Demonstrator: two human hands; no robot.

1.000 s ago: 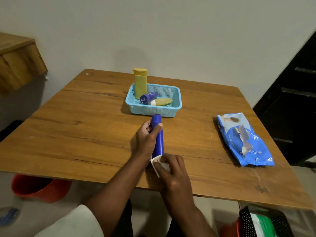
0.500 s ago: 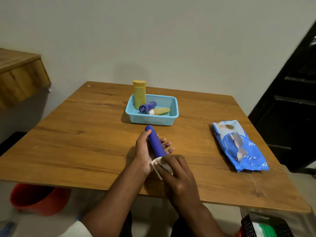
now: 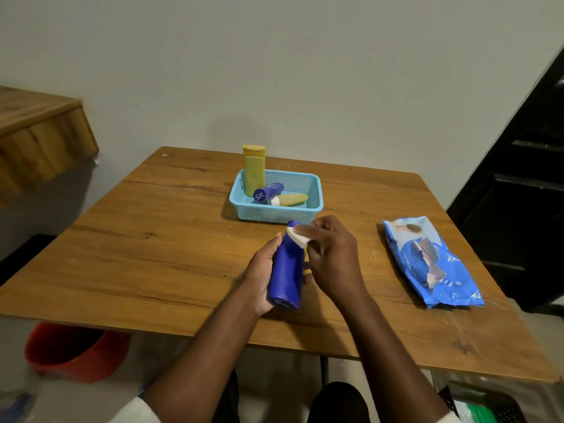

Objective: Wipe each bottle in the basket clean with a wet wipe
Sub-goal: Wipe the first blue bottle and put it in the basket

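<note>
We cradle the blue bottle (image 3: 286, 270) in our left hand (image 3: 262, 276), long axis pointing at the basket (image 3: 274, 212); our right hand (image 3: 331, 254) pinches the wet wipe (image 3: 296, 236) against its far end.

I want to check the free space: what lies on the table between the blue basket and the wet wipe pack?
In the head view, only bare wooden table lies between the basket and the wet wipe pack.

A plain grey-white wall (image 3: 305, 71) backs the wooden bench (image 3: 152, 254), with a wooden ledge (image 3: 39, 138) jutting out at left, dark shelving (image 3: 518, 209) at right — and an orange bucket (image 3: 73, 352) on the floor beneath, in dim light.
</note>
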